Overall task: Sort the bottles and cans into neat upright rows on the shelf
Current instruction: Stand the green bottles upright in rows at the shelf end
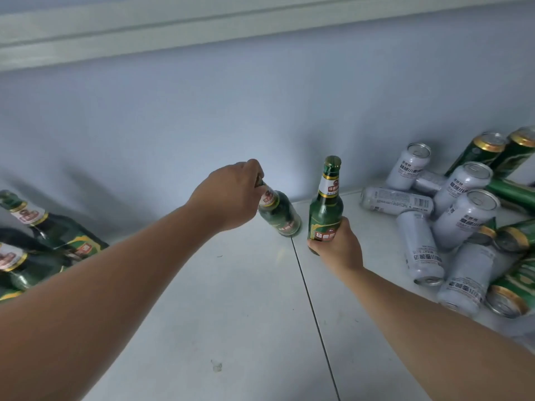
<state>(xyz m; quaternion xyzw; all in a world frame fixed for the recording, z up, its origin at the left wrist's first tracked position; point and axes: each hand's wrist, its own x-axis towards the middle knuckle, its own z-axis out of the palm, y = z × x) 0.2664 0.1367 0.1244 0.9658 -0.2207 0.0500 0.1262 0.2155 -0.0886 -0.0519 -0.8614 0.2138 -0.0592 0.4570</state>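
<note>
Left hand (pixel 231 195) pinches the neck of one green bottle (pixel 279 215) from above, fingers curled over the cap end. That bottle leans, top toward the left, with its base on the white shelf (pixel 231 299) close to the back wall (pixel 260 111). Right hand (pixel 335 241) is wrapped round the lower body of a second green bottle (pixel 325 206), partly over the label. This one stands near upright, gold-banded neck and green cap clear above the hand. Its base is hidden by the hand, so I cannot tell if it sits on the shelf or hangs just above it. Both bottles are just beside each other, one either side of the seam (pixel 312 299) between shelf panels, apparently not touching. Right of them is a loose heap of cans: silver cans (pixel 463 218) mostly tilted or on their sides, piled over one another, with gold-rimmed green cans (pixel 486 151) mixed in at the back and along the right edge. At the far left edge are more green bottles (pixel 58 235), blurred, leaning or lying, white-and-red neck labels showing. Bare forearms (pixel 130 256) reach in from both bottom corners.
</note>
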